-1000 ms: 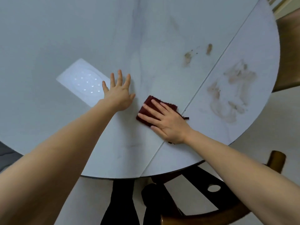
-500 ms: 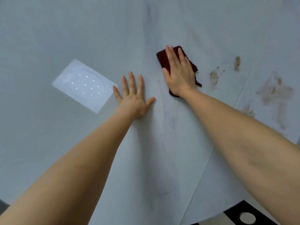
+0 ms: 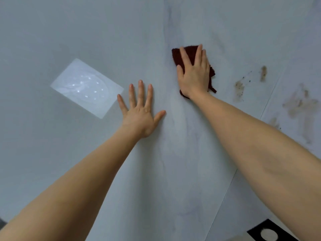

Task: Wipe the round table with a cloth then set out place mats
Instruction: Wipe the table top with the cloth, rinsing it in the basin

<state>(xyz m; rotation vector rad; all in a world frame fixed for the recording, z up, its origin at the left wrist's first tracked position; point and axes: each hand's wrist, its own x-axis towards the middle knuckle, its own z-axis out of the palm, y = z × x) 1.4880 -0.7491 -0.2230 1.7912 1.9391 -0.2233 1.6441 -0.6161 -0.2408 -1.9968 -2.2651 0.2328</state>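
1. My right hand (image 3: 193, 73) lies flat, fingers straight, pressing the dark red cloth (image 3: 177, 57) onto the bench (image 3: 69, 32) in the upper middle of the frame. The cloth is bunched under my palm and a ragged corner sticks out at the lower right. If I push hard it could roll up further, and then I'd be wiping with a small lump and leaving streaks.

2. The brown stains (image 3: 298, 105) sit at the right of the frame, apart from the cloth, with two smaller marks (image 3: 239, 89) nearer to it. They look dried on. One light pass would probably just smear them across the pale top instead of lifting them.

3. A seam (image 3: 271, 94) in the bench runs diagonally between the small marks and the big stains. Dragging dirt across it could pack grime into the line, I think.

4. My left hand (image 3: 140, 112) is spread wide, fingers splayed, flat on the bench at the centre, holding nothing. I'm leaning on it; on a damp top it could slip, and it will likely leave a print on the part I mean to keep clean.

5. A bright patch of reflected light (image 3: 86, 87) at the left makes that area hard to judge, so I could miss dirt there.

6. No mats are in view; laying them before the stains are gone would trap dirt underneath.
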